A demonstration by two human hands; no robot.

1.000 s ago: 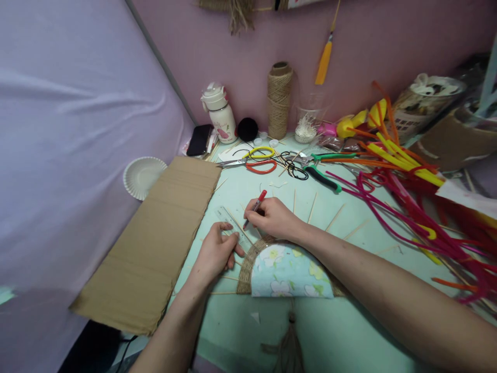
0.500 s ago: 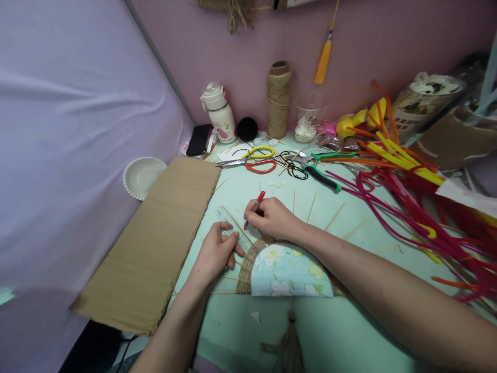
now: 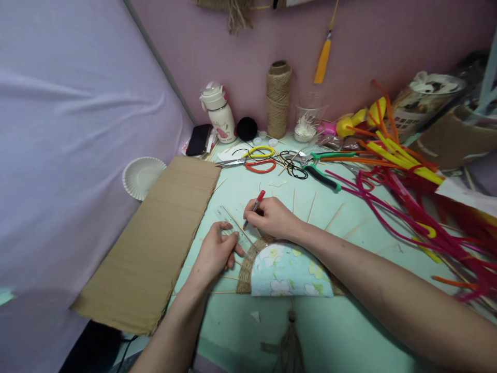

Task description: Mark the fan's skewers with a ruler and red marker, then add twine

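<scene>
A clear ruler (image 3: pixel 225 214) lies slanted along one of the thin wooden sticks (image 3: pixel 311 207) that fan out from a half-round piece. My left hand (image 3: pixel 218 247) grips the ruler's lower part between thumb and fingers. In my right hand (image 3: pixel 272 216) is a red-capped marker (image 3: pixel 258 202), its tip down at the stick beside the ruler. The half-round piece has blue flowered cloth (image 3: pixel 291 272) and a border of woven twine (image 3: pixel 244 272). My right forearm covers part of its upper right edge. Below it hangs a brown tassel (image 3: pixel 291 342).
Brown cardboard (image 3: pixel 155 238) and a paper plate (image 3: pixel 143 177) lie on the left. Behind are scissors (image 3: pixel 259 165), green-handled pliers (image 3: pixel 322 176), a white bottle (image 3: pixel 221 116), a twine spool (image 3: pixel 278 101) and a cup (image 3: pixel 306 124). Colourful pipe cleaners (image 3: pixel 411 223) spread over the right side.
</scene>
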